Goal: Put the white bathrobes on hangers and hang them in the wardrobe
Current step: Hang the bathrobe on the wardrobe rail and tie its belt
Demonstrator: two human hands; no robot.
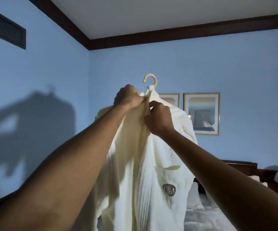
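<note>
- You hold the white bathrobe (145,164) up in front of you at arm's length, already draped over a hanger whose pale hook (150,80) sticks up just above the robe's collar.
- Your left hand (128,97) is curled tight on the robe's collar, just left of and below the hook, with the fingers bunching the cloth.
- Your right hand (159,118) pinches the robe's front edge just below and to the right of your left hand; the two hands nearly touch.
- The robe's chest pocket (168,179) carries a dark embroidered emblem (169,189), well below your right hand.
- Behind the robe, to the right of the hook, two framed pictures (201,113) hang on the blue wall.
- Below those pictures, right of the robe, you can see a dark headboard (241,167) and white bedding (206,217).
- High on the wall, far left of the robe, sits a dark vent grille (5,29).
</note>
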